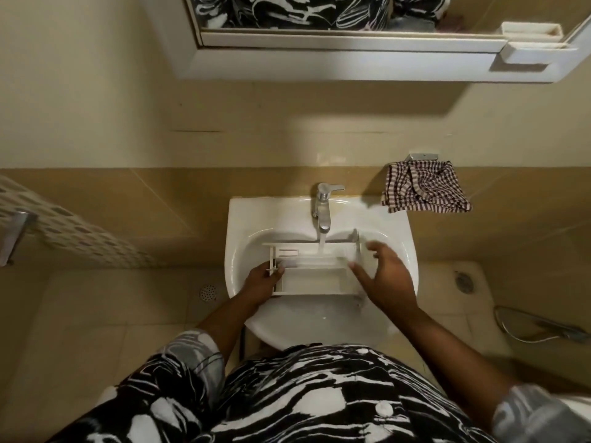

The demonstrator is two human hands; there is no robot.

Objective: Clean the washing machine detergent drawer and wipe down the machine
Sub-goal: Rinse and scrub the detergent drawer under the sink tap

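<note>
Where the view begins at the far left, a perforated pale panel [67, 228] slants along the tiled wall, with a chrome fitting [16, 233] at its outer edge. A round floor drain [208, 292] sits in the tiles just left of the basin.

The left hand [260, 282] is at the left end of the detergent drawer [313, 279]. Its grip is clamped on that end wall, thumb on top and fingers curled beneath.

The drawer is white and lies crosswise in the bowl of the white sink [243, 219], its long side parallel to the wall. It sits directly under the chrome tap [323, 203]. The tap is running, and the water stream [320, 246] falls into the drawer's rear compartment. The front compartment faces upward and looks pale inside.

The right hand [383, 276] is at the drawer's right end. Its grip is apart, with fingers spread and extended. The hand is motion-blurred, so contact with the drawer cannot be confirmed.

A checked cloth [427, 187] hangs from a chrome holder [422, 156] on the wall, just beside the sink's rear right corner. Further right, a second floor drain [464, 282] is set in the tiles. A chrome hose [540, 327] lies near the right edge.
</note>
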